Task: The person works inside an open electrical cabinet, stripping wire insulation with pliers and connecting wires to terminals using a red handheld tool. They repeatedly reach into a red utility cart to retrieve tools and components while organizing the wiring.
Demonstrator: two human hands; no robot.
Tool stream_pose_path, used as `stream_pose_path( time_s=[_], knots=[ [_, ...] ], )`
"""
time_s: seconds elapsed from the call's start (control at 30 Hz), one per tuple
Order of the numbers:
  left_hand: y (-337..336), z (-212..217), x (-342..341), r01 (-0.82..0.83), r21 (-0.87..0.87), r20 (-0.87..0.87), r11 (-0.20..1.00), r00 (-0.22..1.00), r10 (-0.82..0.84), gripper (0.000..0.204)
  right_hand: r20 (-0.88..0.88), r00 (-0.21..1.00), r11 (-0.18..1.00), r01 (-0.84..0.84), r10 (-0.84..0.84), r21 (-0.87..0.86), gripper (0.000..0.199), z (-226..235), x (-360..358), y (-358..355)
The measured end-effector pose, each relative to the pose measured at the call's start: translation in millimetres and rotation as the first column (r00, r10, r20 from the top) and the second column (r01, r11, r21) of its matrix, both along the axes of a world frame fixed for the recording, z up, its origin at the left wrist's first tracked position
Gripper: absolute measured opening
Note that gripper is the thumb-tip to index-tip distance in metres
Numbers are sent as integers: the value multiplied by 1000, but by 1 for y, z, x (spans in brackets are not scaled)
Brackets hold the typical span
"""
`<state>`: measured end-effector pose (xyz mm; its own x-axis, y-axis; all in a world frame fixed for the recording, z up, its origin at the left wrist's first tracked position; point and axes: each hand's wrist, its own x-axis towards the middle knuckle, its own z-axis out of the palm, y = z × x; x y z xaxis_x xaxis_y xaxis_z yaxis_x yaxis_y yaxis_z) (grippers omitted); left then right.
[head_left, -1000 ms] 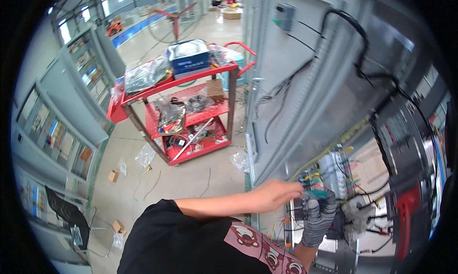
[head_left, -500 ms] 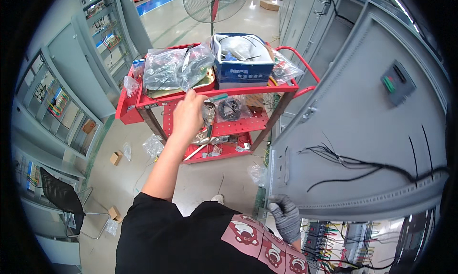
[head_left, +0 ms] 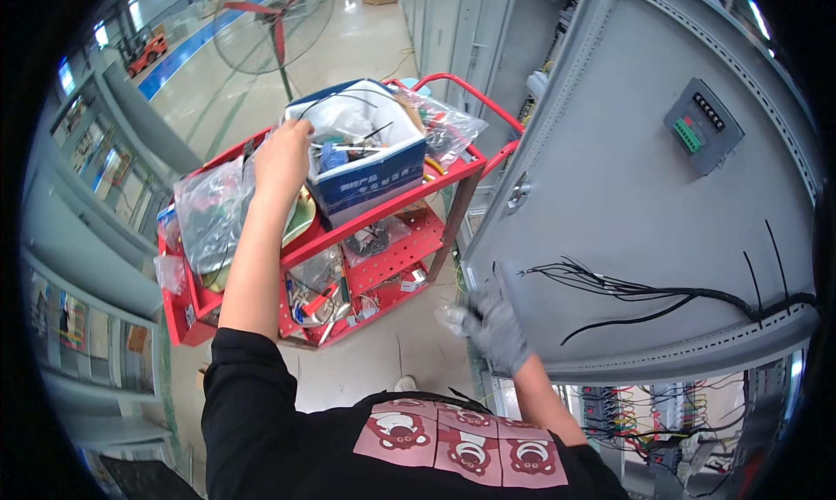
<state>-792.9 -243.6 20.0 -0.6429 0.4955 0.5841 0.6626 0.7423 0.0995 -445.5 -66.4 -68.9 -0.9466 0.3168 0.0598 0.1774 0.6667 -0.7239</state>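
Bare left hand (head_left: 283, 156) now up at the open blue box with a white lining (head_left: 370, 191)

Half a second ago the left hand was over the near edge of the red metal cart (head_left: 374, 226); now it is farther in, at the box's left rim, so the handling now centres on that box. The slim green piece that showed beside its fingers is out of sight. From here I see the back of the hand, fingers curled together; whether they grip anything, or touch the rim, I can't tell.

The right hand (head_left: 501, 330), in a grey knitted glove, has come up too. It looks loosely part-open, blurred, with nothing I can make out in it, beside the near-left corner of the grey metal cabinet door (head_left: 601, 204).

The box stands on the cart's top, just right of the left hand and well beyond the right one. A crumpled clear plastic bag (head_left: 209, 221) lies to its left.
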Motion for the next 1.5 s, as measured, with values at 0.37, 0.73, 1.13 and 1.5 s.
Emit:
stream_pose_path(
  time_s=[0.37,0.73,1.13,1.5],
  knots=[
    [-27,-75,126,419,408,46,811,878,-476,13,-110,979,933,195,-169,302,34,-11,-256,111],
    [-41,-139,196,442,487,478,753,587,-653,19,142,979,835,46,-148,548,40,-18,-321,138],
    [-2,-131,194,529,554,375,643,531,-760,18,-470,788,913,388,-398,-124,33,53,-210,107],
    [89,-94,273,473,726,493,500,149,-857,37,-456,789,908,393,-413,-143,37,20,51,-7]
  ],
)
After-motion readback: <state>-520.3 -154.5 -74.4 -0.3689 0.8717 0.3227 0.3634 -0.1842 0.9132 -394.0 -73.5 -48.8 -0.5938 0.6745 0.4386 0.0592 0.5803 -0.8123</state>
